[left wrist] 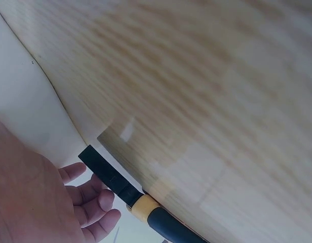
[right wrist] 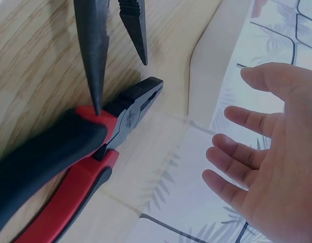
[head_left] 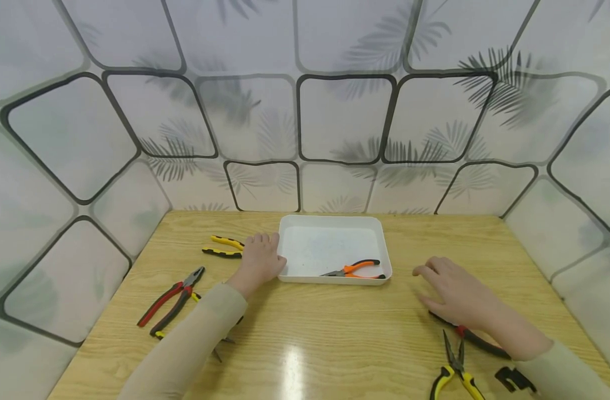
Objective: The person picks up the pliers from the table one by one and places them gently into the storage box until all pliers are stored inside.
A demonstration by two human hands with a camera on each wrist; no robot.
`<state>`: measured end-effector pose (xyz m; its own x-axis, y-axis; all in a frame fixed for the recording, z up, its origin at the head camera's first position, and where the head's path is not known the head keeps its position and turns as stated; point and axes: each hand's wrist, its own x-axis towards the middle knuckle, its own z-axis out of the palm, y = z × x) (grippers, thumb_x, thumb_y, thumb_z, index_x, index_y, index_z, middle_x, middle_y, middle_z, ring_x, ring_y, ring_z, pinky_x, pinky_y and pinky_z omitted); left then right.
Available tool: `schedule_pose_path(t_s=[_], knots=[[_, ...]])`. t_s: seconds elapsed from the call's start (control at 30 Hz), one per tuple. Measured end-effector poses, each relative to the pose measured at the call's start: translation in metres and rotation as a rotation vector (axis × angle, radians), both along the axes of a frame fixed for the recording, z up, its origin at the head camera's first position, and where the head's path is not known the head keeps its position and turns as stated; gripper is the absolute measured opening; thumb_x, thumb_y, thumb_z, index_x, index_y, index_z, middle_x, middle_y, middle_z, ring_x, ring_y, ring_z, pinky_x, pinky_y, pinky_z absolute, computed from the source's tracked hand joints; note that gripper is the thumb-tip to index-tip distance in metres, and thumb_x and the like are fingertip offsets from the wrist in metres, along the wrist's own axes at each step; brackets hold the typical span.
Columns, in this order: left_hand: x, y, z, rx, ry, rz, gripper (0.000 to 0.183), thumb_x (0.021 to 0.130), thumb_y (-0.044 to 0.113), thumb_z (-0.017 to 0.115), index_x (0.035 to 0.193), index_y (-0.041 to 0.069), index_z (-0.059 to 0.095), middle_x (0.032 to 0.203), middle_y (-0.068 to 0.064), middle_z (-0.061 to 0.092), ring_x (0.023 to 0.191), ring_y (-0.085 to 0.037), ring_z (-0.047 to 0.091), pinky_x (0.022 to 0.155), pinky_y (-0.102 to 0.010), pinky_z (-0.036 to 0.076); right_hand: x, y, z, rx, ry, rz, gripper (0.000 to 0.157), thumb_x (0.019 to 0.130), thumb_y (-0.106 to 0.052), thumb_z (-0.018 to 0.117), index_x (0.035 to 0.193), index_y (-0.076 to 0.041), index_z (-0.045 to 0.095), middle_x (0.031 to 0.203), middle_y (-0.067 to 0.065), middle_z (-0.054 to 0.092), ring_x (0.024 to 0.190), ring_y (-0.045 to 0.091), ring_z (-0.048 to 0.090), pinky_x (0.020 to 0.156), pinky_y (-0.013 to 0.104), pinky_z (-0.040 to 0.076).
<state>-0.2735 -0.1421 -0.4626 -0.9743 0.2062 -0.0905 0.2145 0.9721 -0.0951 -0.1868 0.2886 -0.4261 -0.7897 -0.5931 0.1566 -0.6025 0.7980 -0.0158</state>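
Observation:
My left hand (head_left: 259,258) is at the left rim of a white tray (head_left: 335,281), its thumb side overlapping that rim. Beside it lie yellow-and-black pliers (head_left: 227,247), their front end hidden behind the hand. The left wrist view shows loosely bent fingers by the dark jaws of these pliers (left wrist: 111,174); whether they touch is unclear. Orange-and-black pliers (head_left: 352,270) lie inside the tray. My right hand (head_left: 457,291) hovers with spread, relaxed fingers, holding nothing. Below it are red-and-black pliers (right wrist: 128,119), partly covered in the head view, and yellow-handled long-nose pliers (head_left: 455,366).
Red-and-black pliers (head_left: 177,297) lie at the left of the wooden table (head_left: 325,333). Another yellow-and-black tool (head_left: 159,334) lies beneath them, partly hidden by my left sleeve. A small black object (head_left: 515,380) is by my right sleeve. Patterned fabric walls (head_left: 345,119) enclose the table.

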Motion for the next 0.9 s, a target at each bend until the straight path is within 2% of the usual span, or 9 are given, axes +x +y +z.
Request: schedule_pose_path(t_s=[0.43,0.9], knots=[[0.002,0.000,0.002,0.018,-0.007,0.001,0.052,0.102,0.037,0.051,0.141,0.002,0.049,0.114,-0.018,0.061,0.109,-0.034,0.055,0.098,-0.049,0.045,0.007,0.011,-0.001,-0.022,0.034,0.009,0.039,0.090,-0.025,0.083,0.122,-0.010,0.068,0.101,-0.002,0.057,0.084,0.008,0.047,0.073,0.034,0.046],[-0.001,0.000,-0.001,0.007,0.004,-0.002,0.051,0.102,0.037,0.051,0.139,0.002,0.050,0.110,-0.016,0.060,0.108,-0.034,0.055,0.098,-0.048,0.046,0.021,0.020,-0.007,-0.013,0.026,-0.052,0.042,0.089,-0.028,0.085,0.124,-0.012,0.068,0.106,0.000,0.060,0.088,0.010,0.052,0.075,0.038,0.050]])
